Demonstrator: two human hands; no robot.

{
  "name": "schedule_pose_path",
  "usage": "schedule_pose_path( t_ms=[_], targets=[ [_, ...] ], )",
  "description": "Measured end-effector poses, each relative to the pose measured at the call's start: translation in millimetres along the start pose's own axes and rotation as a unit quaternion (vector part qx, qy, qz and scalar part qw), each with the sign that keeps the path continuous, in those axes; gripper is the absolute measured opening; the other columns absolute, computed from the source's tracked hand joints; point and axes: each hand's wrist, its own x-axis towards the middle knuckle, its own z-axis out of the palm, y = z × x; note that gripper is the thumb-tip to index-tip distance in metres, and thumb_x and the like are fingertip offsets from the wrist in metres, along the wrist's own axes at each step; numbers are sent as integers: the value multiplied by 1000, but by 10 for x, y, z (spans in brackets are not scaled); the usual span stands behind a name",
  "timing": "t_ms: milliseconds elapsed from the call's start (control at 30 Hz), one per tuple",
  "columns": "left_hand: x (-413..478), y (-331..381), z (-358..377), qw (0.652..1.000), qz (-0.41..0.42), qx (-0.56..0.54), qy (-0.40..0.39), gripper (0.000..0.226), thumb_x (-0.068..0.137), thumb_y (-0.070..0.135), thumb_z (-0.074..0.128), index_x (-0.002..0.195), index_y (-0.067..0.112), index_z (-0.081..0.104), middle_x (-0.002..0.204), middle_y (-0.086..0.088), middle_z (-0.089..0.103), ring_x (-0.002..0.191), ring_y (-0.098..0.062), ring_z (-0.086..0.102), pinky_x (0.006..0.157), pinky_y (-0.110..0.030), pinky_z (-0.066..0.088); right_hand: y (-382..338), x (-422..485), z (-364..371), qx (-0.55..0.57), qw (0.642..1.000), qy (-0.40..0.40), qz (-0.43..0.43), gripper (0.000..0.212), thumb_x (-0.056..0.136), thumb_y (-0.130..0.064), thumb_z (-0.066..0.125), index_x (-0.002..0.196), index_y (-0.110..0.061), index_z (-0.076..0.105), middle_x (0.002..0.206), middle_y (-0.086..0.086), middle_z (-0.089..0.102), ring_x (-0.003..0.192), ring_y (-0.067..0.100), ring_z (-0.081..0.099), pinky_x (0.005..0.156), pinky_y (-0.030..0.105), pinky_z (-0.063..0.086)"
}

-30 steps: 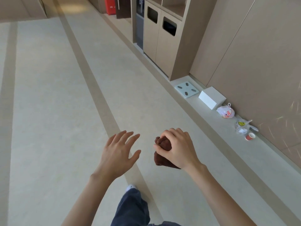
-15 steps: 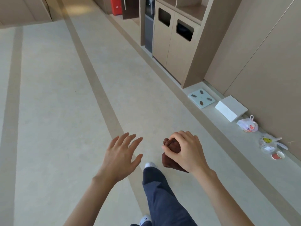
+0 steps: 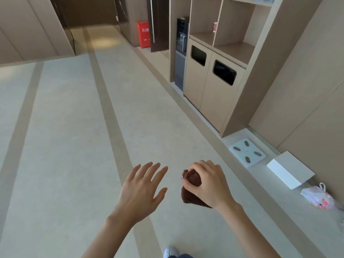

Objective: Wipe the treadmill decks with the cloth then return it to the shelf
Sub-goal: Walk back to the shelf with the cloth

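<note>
My right hand [image 3: 209,185] grips a bunched dark brown cloth [image 3: 191,190] in front of me at waist height, fingers curled over its top. My left hand [image 3: 143,190] floats beside it, fingers spread and holding nothing, a short gap from the cloth. Ahead on the right stands a beige built-in unit with open shelf compartments [image 3: 234,47] above two bin doors [image 3: 210,84]. No treadmill is in view.
A white scale [image 3: 246,152], a white box [image 3: 290,172] and a tied plastic bag [image 3: 319,199] lie on the low ledge along the right wall. A water dispenser [image 3: 181,53] and a red extinguisher box [image 3: 143,34] stand further ahead. Pale floor stretches left.
The view has lifted and advanced toward the shelf unit, bringing its open compartments into sight. Both hands keep the same pose, the right still holding the cloth.
</note>
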Motion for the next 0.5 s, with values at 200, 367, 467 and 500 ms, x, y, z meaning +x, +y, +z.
schedule_pose_path(
  t_ms=[200,367,467,500],
  targets=[
    [902,-288,179,1000,4,-2,-26,53,88,46,34,129,19,55,124,-3,62,114,-26,58,96,-45,46,424,742,104,2,1000,5,20,32,77,-51,62,80,-20,59,79,-8,59,77,19,53,73,36,41],
    [1646,-498,497,998,26,-17,-60,52,87,46,35,126,19,58,121,-3,64,112,-25,60,95,-45,48,861,1238,309,-13,998,-21,60,35,78,-55,55,82,-21,58,80,-9,60,78,17,53,73,35,42],
    [2237,-625,711,997,36,-28,-62,50,88,47,38,125,21,59,120,-1,64,111,-24,61,94,-47,48,1132,1725,408,-13,997,-33,68,38,79,-60,49,86,-24,58,85,-11,60,81,14,53,76,33,43],
    [2445,-679,760,996,38,-32,-67,50,87,47,39,125,21,59,120,-1,65,111,-24,61,94,-47,48,1211,1914,421,-12,997,-38,72,38,80,-60,49,87,-24,58,87,-12,61,83,13,53,78,32,43]
  ],
)
